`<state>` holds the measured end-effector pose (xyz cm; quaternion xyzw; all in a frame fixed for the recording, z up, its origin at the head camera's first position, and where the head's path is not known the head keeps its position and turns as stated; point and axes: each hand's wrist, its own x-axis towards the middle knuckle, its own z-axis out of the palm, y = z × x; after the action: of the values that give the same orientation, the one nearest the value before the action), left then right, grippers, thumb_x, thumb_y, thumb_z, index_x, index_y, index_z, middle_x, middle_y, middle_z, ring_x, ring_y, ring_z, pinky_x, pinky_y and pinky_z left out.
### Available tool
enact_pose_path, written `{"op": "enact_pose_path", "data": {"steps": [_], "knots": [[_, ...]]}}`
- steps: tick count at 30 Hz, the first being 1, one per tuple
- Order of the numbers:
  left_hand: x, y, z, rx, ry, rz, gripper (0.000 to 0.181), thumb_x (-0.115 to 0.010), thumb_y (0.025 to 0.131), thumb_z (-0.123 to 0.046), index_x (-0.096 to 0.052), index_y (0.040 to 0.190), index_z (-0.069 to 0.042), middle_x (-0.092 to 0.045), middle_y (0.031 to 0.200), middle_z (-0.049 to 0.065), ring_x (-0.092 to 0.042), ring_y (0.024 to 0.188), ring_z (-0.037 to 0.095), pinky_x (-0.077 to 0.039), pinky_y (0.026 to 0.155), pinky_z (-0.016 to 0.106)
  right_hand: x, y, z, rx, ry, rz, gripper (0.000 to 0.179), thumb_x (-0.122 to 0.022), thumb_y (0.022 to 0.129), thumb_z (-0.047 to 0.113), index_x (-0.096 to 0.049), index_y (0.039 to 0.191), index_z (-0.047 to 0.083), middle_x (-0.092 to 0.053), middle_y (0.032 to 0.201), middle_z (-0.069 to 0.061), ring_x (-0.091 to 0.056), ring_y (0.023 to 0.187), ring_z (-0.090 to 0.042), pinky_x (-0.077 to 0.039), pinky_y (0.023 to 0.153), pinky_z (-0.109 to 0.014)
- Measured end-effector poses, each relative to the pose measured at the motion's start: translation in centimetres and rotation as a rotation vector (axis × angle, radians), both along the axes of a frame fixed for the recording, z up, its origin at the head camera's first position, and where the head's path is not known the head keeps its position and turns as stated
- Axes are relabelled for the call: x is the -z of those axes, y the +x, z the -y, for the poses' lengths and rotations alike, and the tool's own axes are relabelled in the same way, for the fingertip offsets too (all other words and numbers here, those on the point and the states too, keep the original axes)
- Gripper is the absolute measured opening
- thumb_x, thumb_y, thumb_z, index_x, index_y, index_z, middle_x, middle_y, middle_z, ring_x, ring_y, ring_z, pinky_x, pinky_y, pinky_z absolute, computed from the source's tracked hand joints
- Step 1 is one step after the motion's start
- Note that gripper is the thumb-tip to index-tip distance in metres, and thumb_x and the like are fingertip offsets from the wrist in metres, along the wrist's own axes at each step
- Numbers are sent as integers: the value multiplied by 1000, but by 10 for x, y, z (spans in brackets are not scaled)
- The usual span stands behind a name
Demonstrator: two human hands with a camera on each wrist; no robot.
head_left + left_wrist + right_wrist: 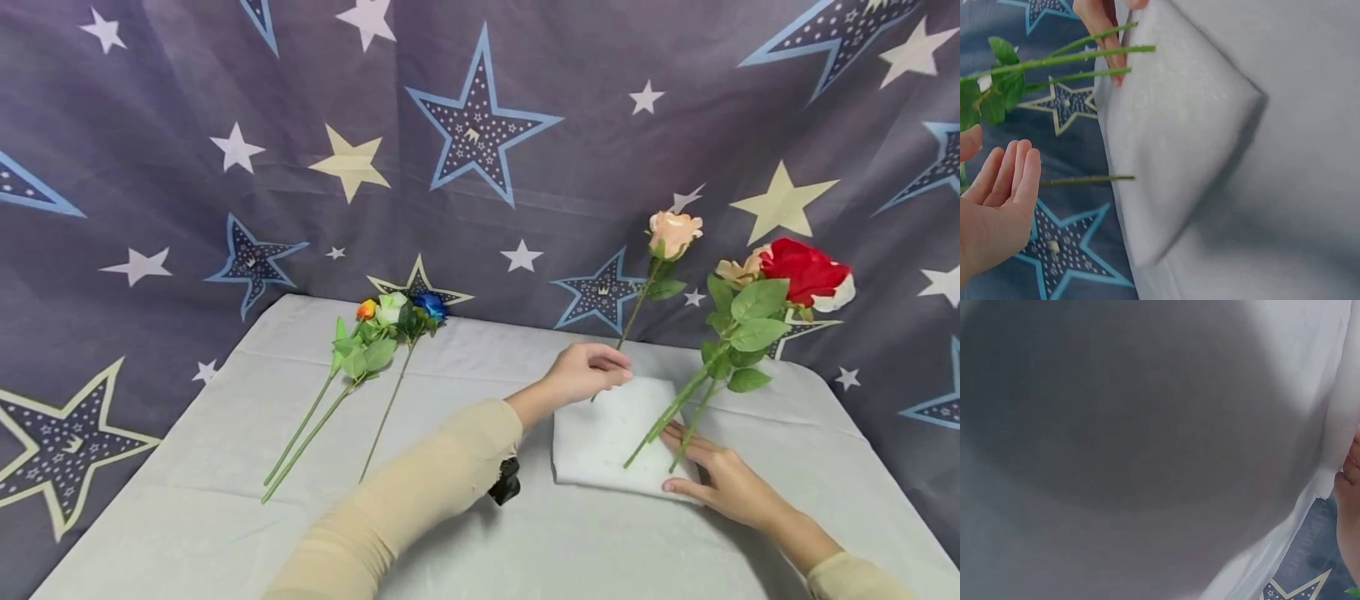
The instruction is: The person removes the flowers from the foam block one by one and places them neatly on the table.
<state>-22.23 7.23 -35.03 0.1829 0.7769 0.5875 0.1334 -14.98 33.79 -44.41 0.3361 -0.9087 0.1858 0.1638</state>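
Observation:
A white foam-like block (600, 450) lies on the table, with stems meeting its top face. My left hand (588, 372) is beside the thin stem of a peach rose (675, 233), which leans to the right. In the left wrist view, the fingers (1022, 169) look extended, and I see no pinch on that stem. My right hand (723, 479) holds the block at its right side, thumb at the front corner, fingers along the edge. Above that hand, a red rose (802, 271) and paler blooms lean right on green stems. The right wrist view shows mostly shadowed cloth and part of a hand (1350, 500).
On the table's left lie a blue rose (430, 306), a white-green rose (391, 308) and an orange bloom (366, 310), stems toward the front. A light grey cloth (202, 500) covers the table. A dark star-patterned curtain (300, 100) hangs behind its back edge.

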Motion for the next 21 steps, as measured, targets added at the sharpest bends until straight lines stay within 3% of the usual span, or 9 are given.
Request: {"op": "enact_pose_path", "data": {"steps": [7,15,18,21], "knots": [[-7,5,-29,84,-28,-95,24,-69,89,-19,-71,111,-9,-74,105,6,-63,84,-1,-50,71,7,-1,2,0,-6,-20,28,62,-83,70,26,-63,123,-1,-63,124,-24,-22,131,18,-15,106,8],[-1,16,-47,128,-27,-41,27,-70,88,-18,-69,114,-10,-74,106,5,-64,83,-2,-49,74,6,-2,0,0,-13,-13,3,63,-84,68,26,-64,122,0,-65,123,-23,-27,131,16,-16,107,7],[3,20,-51,142,-47,-38,32,-70,88,-18,-67,118,-10,-73,109,5,-67,89,2,-50,77,6,-3,1,1,6,2,9,62,-84,68,26,-65,121,0,-66,122,-20,-45,130,-3,-16,105,8],[9,24,-53,140,-84,-58,34,-71,88,-17,-66,120,-10,-73,109,3,-68,91,2,-50,78,5,-2,0,3,26,23,9,62,-84,68,28,-65,122,2,-68,119,-18,-62,114,-28,-16,104,8]]}}
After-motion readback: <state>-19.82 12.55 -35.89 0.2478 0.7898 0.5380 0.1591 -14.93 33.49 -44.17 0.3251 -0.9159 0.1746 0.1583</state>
